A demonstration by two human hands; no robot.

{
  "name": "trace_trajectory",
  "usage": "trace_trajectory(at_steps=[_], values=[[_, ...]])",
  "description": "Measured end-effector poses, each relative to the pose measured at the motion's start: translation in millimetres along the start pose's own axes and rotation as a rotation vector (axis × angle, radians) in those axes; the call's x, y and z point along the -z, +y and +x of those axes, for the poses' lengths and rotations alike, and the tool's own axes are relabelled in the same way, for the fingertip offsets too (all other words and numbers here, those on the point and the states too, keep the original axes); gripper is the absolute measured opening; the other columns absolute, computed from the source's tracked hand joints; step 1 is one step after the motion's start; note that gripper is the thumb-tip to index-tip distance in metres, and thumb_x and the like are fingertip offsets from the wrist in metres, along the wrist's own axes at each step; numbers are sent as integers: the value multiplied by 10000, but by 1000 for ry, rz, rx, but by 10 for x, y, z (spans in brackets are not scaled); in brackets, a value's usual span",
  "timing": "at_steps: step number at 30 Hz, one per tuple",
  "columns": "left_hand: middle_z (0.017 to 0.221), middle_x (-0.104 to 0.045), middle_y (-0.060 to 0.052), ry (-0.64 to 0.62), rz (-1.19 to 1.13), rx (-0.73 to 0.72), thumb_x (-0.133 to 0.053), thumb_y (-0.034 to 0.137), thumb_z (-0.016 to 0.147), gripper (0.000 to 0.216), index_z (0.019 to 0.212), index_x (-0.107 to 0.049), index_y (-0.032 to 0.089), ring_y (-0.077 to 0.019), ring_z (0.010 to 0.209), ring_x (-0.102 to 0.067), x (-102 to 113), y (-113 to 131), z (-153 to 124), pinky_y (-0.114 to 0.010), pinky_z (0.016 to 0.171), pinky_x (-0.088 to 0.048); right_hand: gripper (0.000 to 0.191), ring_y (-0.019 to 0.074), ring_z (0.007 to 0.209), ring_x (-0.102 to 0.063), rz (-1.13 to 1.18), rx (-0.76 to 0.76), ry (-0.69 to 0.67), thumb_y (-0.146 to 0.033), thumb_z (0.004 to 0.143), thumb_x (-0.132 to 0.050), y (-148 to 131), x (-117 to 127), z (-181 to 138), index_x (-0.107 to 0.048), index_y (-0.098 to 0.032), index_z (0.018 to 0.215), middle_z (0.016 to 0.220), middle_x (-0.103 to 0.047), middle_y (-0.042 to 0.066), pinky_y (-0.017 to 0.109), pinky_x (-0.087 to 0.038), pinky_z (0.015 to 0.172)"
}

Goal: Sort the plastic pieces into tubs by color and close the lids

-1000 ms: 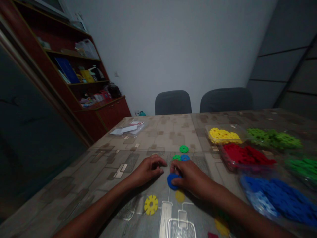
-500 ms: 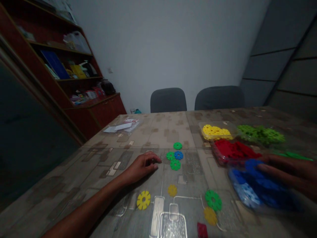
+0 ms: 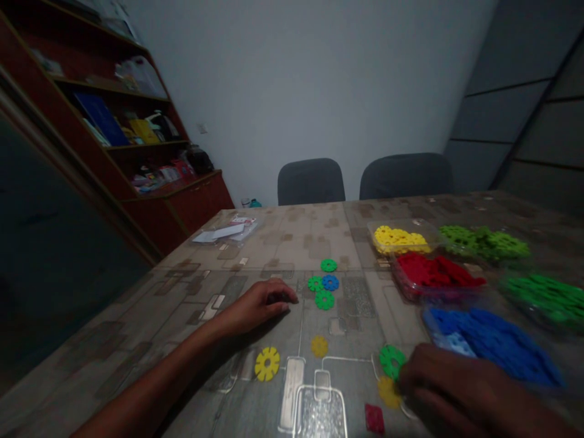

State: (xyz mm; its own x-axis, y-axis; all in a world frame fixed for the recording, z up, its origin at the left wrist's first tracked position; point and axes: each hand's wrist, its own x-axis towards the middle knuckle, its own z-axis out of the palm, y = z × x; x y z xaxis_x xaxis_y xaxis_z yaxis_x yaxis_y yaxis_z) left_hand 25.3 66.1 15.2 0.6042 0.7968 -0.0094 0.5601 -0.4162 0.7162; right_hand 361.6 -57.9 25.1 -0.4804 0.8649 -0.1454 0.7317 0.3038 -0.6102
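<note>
Grip is being obscured by blur at the right hand (image 3: 451, 389) beside the green disc (image 3: 391, 360); left hand (image 3: 255, 307) is being rested loosely curled, empty; yellow disc (image 3: 389, 392) risks being knocked by it.

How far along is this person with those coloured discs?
Looks mostly done: on the right lie a yellow pile, a red pile, a blue pile and green piles, one colour each. In hand: the right hand is at a green disc and a yellow disc; its grip is blurred. The left hand rests empty. Left: a green-and-blue cluster, two other yellow discs and a red piece lie loose.
</note>
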Motion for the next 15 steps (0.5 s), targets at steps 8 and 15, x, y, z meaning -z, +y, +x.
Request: trace_trajectory(at_steps=[8,15], values=[[955,-678,-47,-100,27,21,-611,230,842,142,949,-689,179,-186,869,-617,110,-71,-49,-295,797,-472,403,235,817,-639,-317,-106,56,7,680,-505,229,-521,182,-667,-240,954,1019,-647,94,342,-473,689],[961,-667,-51,-119,51,14,-617,207,841,134,959,-679,186,-191,890,-611,118,-66,-46,-304,820,-465,324,210,778,-633,-247,-67,57,5,651,-555,215,-456,160,-596,-216,885,921,-629,53,318,-459,678]])
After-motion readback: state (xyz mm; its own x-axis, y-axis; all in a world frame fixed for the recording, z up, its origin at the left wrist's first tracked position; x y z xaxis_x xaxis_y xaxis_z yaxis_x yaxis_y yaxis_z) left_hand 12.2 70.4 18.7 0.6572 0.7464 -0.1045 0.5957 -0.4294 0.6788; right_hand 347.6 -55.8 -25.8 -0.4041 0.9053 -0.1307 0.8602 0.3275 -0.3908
